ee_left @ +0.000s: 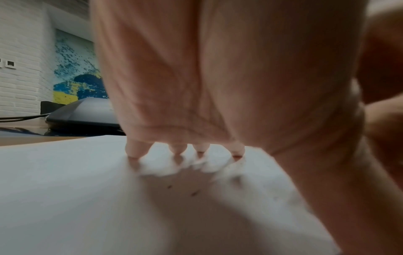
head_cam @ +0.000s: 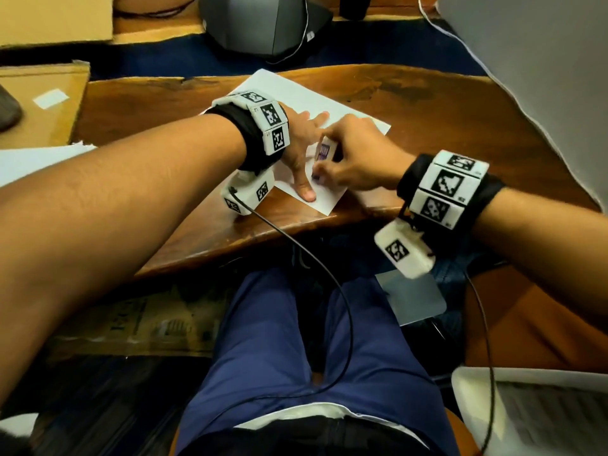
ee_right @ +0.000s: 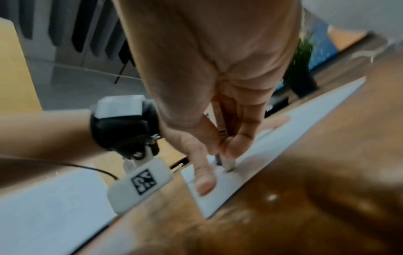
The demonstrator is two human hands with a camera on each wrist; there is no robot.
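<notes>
The left hand (head_cam: 301, 149) is lying flat with its fingers spread. It is pressing down on the white paper (head_cam: 296, 90) so the paper is not sliding on the tabletop (head_cam: 460, 126). The right hand (head_cam: 358, 159) is pinching a small white tool (head_cam: 327, 149) with a purple label. It is holding the tool nearly upright, so the low end is touching the paper near the closest corner, just beside the left thumb. I think the tool is marking the paper, because a purple spot (head_cam: 316, 176) is showing there.

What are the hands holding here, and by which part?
The right hand pinches a white, purple-labelled stick low down, near its tip on the paper. The left hand holds nothing; it presses flat on that paper.
</notes>
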